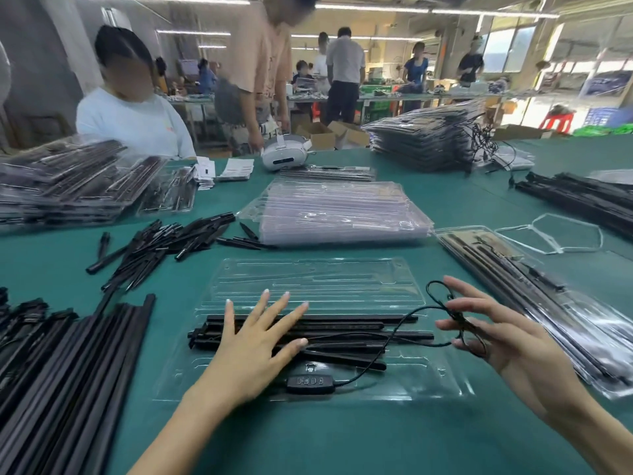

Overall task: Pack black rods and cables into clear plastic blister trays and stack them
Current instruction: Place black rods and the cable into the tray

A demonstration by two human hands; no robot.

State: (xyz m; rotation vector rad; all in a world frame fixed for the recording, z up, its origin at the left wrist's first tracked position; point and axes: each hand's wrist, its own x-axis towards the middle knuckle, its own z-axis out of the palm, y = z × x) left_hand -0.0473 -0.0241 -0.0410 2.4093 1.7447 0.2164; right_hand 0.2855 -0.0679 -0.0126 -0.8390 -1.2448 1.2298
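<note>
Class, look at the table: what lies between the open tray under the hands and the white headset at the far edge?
In the head view, a stack of empty clear trays lies between the open tray and the white headset, with a packed tray just beyond it.

An open blister tray [310, 282] lies at lower centre, with rods [342, 332] and a cable [394, 341] in its near half. Behind it, at centre frame, sits a stack of empty trays [335, 214]. Loose rods [68, 365] lie at lower left, packed trays [548, 303] at right and upper left [68, 180].

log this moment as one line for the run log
left hand: flat on rods in open tray | right hand: pinching cable | controller: on tray
</note>
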